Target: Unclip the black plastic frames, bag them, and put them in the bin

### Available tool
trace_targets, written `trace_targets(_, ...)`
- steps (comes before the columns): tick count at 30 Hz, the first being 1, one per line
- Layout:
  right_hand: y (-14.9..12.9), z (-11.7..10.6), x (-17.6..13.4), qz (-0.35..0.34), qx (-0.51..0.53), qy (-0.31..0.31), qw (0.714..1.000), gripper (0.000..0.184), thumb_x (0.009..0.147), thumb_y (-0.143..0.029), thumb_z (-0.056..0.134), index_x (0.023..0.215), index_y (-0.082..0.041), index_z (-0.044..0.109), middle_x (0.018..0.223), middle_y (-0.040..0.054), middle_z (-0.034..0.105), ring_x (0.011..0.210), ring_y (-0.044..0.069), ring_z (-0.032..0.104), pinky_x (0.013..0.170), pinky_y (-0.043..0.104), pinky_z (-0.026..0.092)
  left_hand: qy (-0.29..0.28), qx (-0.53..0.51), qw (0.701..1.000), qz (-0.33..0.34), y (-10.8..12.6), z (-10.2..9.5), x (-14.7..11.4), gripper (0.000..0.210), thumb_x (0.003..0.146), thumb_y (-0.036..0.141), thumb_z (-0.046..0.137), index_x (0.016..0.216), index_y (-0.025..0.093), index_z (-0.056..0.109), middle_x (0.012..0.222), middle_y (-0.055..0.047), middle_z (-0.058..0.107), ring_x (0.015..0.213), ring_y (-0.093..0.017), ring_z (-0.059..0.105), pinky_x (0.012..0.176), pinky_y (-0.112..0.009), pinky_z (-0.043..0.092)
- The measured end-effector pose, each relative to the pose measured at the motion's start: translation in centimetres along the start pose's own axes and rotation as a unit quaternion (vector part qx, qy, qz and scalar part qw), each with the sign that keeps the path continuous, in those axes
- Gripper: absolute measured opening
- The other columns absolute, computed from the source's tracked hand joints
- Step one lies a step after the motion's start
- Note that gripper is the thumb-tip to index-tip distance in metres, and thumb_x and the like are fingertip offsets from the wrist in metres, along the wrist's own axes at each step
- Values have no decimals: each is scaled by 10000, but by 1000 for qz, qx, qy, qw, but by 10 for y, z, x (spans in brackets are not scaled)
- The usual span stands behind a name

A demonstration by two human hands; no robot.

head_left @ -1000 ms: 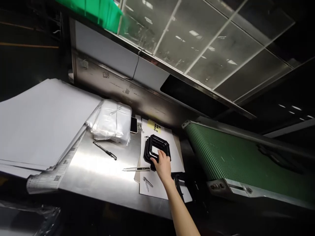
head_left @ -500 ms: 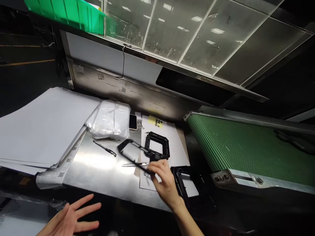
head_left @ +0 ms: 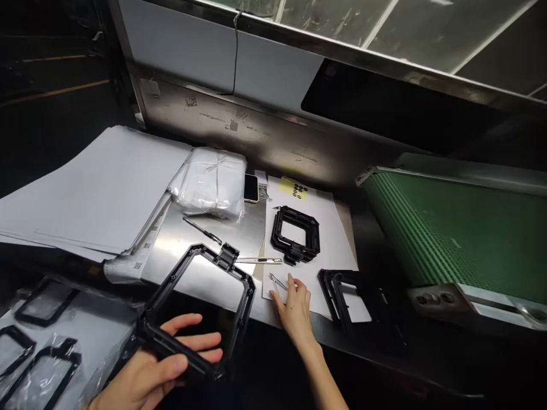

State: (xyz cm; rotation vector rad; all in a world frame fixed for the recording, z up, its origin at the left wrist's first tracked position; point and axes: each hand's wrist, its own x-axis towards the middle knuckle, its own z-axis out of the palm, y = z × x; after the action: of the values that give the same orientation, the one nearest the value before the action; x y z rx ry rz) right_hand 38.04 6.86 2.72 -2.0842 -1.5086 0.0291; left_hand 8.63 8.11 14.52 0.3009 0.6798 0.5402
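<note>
Gripping black frame (head_left: 200, 307) past table edge (head_left: 239, 310), left hand (head_left: 158, 370); right hand (head_left: 294, 307) open, empty.

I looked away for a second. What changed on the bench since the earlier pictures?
A black frame left the stack, passing from the right hand to the left hand, which now has it in its grip. The right hand went down to the tweezers. The pen and knife stayed.

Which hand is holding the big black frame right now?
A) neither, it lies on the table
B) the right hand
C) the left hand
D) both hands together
C: the left hand grips the near edge of the black frame and holds it up off the table, while the right hand rests apart on the white sheet by the small tweezers.
</note>
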Motion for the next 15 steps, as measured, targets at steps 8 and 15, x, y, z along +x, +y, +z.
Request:
trace_targets(8,-17,-22,-2,53,59,2,997,420,804,-486,390,902,-122,576,725,90,598,654,210,554,622,359,454,26,125,985,114,-2,14,-17,385,717,311,610,1086,394,533,1135,-16,607,1086,-273,504,964,-467,311)
trace_targets(15,-134,-107,0,-258,269,-160,914,173,772,-304,509,916,-224,561,518,-11,488,448,130,480,422,252,388,48,199,972,116,-1,18,-32,424,709,298,620,1087,453,507,1100,35,627,1054,-218,536,942,-368,389)
